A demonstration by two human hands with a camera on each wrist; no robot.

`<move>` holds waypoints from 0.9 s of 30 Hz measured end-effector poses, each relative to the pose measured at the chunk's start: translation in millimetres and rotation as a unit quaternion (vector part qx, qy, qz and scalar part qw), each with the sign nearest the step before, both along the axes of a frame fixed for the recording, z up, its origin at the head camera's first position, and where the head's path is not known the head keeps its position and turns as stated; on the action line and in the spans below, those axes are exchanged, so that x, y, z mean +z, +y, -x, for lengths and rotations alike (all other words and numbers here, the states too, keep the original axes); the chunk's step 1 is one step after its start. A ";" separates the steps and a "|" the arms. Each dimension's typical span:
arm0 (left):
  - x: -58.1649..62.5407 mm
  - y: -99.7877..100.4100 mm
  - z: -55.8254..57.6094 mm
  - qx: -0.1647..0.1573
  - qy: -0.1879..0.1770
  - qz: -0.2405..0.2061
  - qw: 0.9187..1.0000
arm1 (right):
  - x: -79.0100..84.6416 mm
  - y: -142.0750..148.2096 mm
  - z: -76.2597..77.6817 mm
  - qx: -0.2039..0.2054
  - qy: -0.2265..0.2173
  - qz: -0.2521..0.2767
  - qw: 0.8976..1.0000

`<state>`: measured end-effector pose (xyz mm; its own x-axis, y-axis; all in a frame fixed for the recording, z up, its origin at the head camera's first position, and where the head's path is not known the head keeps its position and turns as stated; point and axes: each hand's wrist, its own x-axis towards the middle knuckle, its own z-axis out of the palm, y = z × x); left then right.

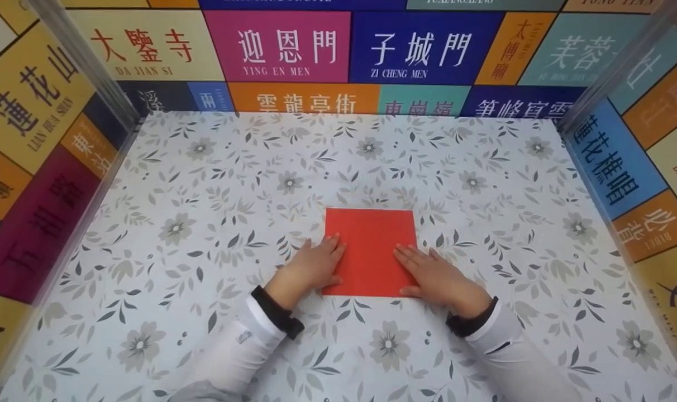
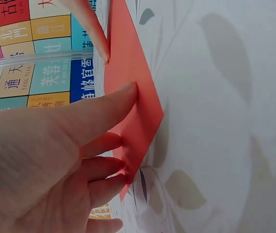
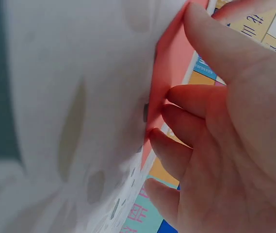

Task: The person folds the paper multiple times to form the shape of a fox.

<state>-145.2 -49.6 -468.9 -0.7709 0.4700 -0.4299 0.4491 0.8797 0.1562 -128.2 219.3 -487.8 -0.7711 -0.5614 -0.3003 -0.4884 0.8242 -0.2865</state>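
A square sheet of red paper (image 1: pixel 372 251) lies flat on the flower-patterned table. My left hand (image 1: pixel 314 265) rests at its left edge, fingertips and thumb touching the red surface. At the opposite edge, my right hand (image 1: pixel 436 276) lies with its fingers extended onto the paper and its thumb by the near right corner. The left wrist view has the left thumb (image 2: pixel 106 109) laid on the red sheet (image 2: pixel 138 111), the other fingers along its edge. In the right wrist view the right fingertips (image 3: pixel 157 138) touch the sheet's edge.
The tabletop (image 1: pixel 260 162) is white with grey flowers and leaves. Upright panels with coloured blocks of Chinese lettering (image 1: pixel 277 47) stand along the back and both sides. Transparent strips (image 1: pixel 87 61) run up the corners. White sleeves with dark cuffs (image 1: pixel 277 312) cover the forearms.
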 end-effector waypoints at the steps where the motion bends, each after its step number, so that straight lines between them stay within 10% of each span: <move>1: -0.1 -0.1 -1.5 0.000 0.000 -0.002 1.000 | 0.4 0.2 -1.3 -0.001 0.001 0.001 1.000; 9: 6.8 -10.0 -10.6 0.001 0.001 -0.027 1.000 | 1.6 0.9 -7.7 -0.007 -0.003 0.018 1.000; 20: 1.9 -60.5 68.4 -0.020 0.082 -0.060 0.995 | 1.4 2.9 -5.6 -0.016 -0.008 0.021 1.000; 27: -16.5 -57.5 79.5 -0.040 0.063 -0.090 0.993 | 2.0 1.8 -8.6 -0.015 -0.017 0.021 1.000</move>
